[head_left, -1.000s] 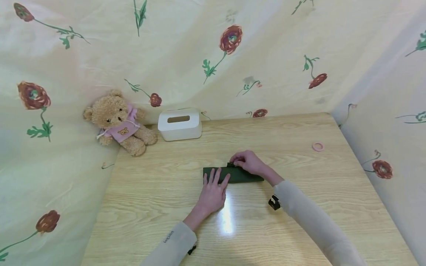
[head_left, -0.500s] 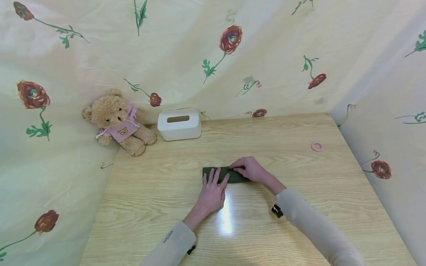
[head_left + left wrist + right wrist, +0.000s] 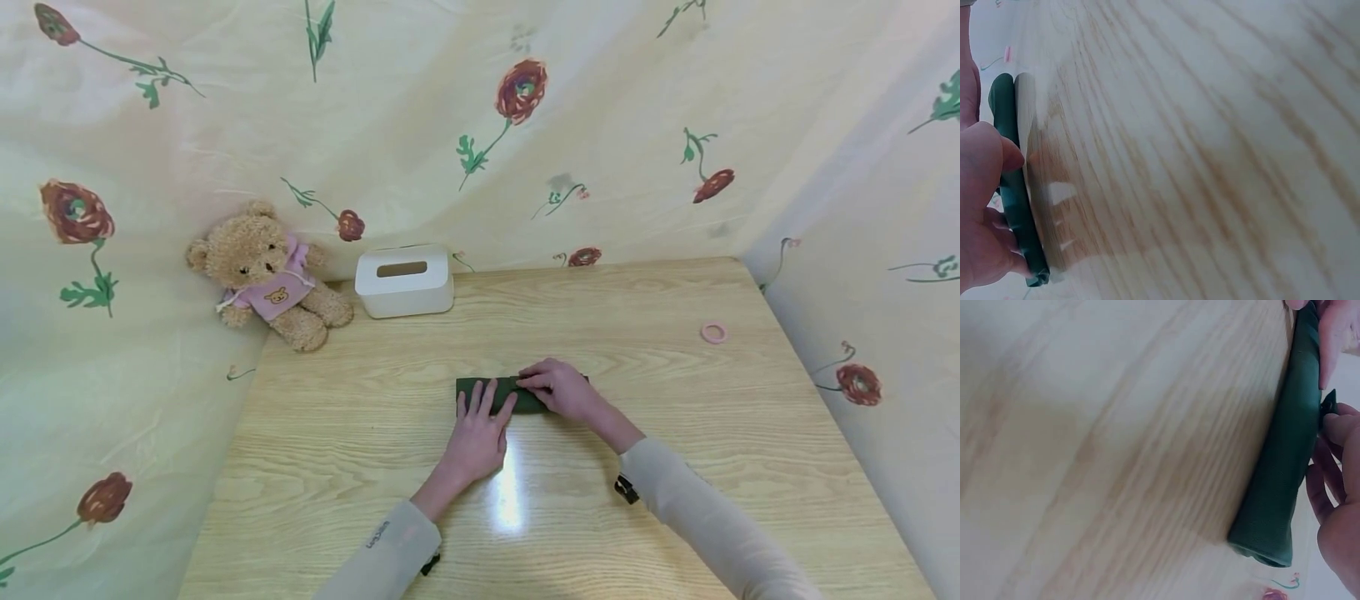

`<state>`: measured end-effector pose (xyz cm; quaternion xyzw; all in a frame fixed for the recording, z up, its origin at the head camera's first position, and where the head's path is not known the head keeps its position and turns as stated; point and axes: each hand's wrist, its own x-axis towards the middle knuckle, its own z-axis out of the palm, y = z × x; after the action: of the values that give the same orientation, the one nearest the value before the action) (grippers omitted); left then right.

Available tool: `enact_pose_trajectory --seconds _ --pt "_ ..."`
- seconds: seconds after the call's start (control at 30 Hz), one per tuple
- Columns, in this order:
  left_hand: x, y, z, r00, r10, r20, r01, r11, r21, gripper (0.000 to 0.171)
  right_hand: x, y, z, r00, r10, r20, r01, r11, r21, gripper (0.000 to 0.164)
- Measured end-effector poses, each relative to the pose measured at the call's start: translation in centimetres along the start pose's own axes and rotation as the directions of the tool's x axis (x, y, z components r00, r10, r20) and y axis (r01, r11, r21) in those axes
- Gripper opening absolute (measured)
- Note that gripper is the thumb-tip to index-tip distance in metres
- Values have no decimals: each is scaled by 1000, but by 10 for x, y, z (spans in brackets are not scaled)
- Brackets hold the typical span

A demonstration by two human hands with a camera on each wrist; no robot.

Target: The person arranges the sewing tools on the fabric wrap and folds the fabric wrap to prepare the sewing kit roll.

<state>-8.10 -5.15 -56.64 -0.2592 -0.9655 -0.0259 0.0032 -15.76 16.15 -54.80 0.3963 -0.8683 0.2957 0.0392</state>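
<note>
A dark green rolled-up pouch [image 3: 529,404] lies crosswise on the wooden table; it looks soft, its open rolled end showing in the right wrist view. Spread over its left half, the straight fingers of my left hand [image 3: 478,437] press it down. In the left wrist view, that thumb sits along the near side of the pouch [image 3: 1017,200]. My right hand [image 3: 566,390] is over the pouch's right half, its thumb and finger pinching a small dark green strap tab [image 3: 1330,403] at the far side of the roll. Part of the strap is hidden behind the fingers.
A teddy bear [image 3: 273,283] in a pink top sits at the back left, beside a white tissue box [image 3: 405,293]. A pink ring [image 3: 714,332] lies to the right. Flower-patterned cloth [image 3: 615,125] hangs behind the table.
My right hand has brought the strap tab from beyond the pouch's far edge down over its top, moving slightly nearer. The left hand has stayed in place.
</note>
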Motion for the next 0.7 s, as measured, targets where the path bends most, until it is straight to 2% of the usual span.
enact_pose_trajectory --seconds 0.13,0.3,0.43,0.53,0.7 --pt "0 0 0 1000 -1 2 1 1000 -9 58 -1 0 4 998 64 -27 -62 996 64 22" --pt "0 -1 -1 1000 0 -7 0 1000 -18 58 1 -2 3 987 156 -35 -149 977 154 20" --pt "0 -1 -1 1000 2 -10 -2 1000 -15 59 2 -2 3 984 176 -29 -169 973 160 19" --pt "0 0 -1 1000 1 -7 -1 1000 -15 60 1 -1 5 989 142 -40 -135 982 128 18" --pt "0 0 -2 1000 -5 6 5 1000 -10 59 -4 -2 7 998 6 -62 -5 1000 9 21"
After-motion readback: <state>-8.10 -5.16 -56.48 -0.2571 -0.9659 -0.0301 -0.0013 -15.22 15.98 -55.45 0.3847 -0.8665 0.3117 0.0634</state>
